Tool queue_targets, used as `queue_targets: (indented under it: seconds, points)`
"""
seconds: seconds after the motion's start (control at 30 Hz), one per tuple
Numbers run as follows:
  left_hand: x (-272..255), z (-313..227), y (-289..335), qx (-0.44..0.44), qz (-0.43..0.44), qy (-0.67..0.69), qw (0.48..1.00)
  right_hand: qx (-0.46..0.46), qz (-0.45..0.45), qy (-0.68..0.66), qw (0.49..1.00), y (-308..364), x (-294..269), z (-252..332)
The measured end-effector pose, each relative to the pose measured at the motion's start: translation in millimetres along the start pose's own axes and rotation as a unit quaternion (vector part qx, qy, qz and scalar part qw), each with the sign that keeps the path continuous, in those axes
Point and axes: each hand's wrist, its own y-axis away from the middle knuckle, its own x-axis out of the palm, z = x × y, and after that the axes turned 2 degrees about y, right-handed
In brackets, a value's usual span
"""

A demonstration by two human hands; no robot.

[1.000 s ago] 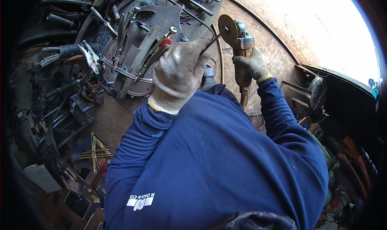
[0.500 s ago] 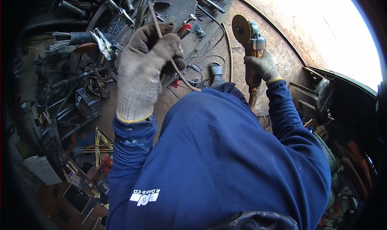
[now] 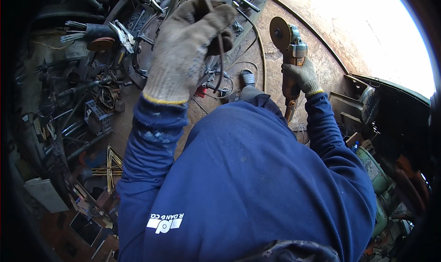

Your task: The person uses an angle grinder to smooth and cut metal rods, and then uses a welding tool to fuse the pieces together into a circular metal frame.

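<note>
My left hand [image 3: 181,48], in a worn, dirty knit glove, is closed on a thin brown rod [image 3: 222,62]. The rod stands nearly upright in the picture, its lower end slightly curved and its upper end running to the frame's top edge. Thumb and fingers hide part of it. At the right, my gloved right hand [image 3: 304,76] grips the body of an angle grinder [image 3: 294,56]. The grinder's thin disc [image 3: 280,33] is at its upper end, well apart from the rod.
A cluttered metal workbench [image 3: 248,20] lies beyond my left hand, with locking pliers [image 3: 123,36] left of it. Brass-coloured rods [image 3: 110,165] are piled at lower left. A cable [image 3: 262,55] crosses the floor. Green cylinders [image 3: 374,170] stand at right.
My left hand has moved farther away and a little right with the rod, which has swung from slanted to nearly upright. The right hand and grinder have barely shifted.
</note>
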Motion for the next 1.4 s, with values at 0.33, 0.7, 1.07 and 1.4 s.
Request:
queue_targets:
  seconds: [0.33, 0.7, 1.07, 1.4]
  points:
    - [28, 7, -3, 0.016, 0.025, -0.061, 0.998, -0.02, 0.013, -0.02, 1.0, -3, -16, -17]
    - [59, 86, -17, 0.199, -0.056, -0.145, 0.968, -0.001, -0.005, 0.023, 1.0, -29, -53, -20]
    - [59, 86, -53, 0.029, 0.066, -0.289, 0.955, -0.006, -0.001, 0.006, 1.0, -58, -75, -33]
    - [65, 97, -61, 0.137, 0.042, -0.577, 0.804, 0.021, 0.007, -0.036, 0.999, -58, -83, -42]
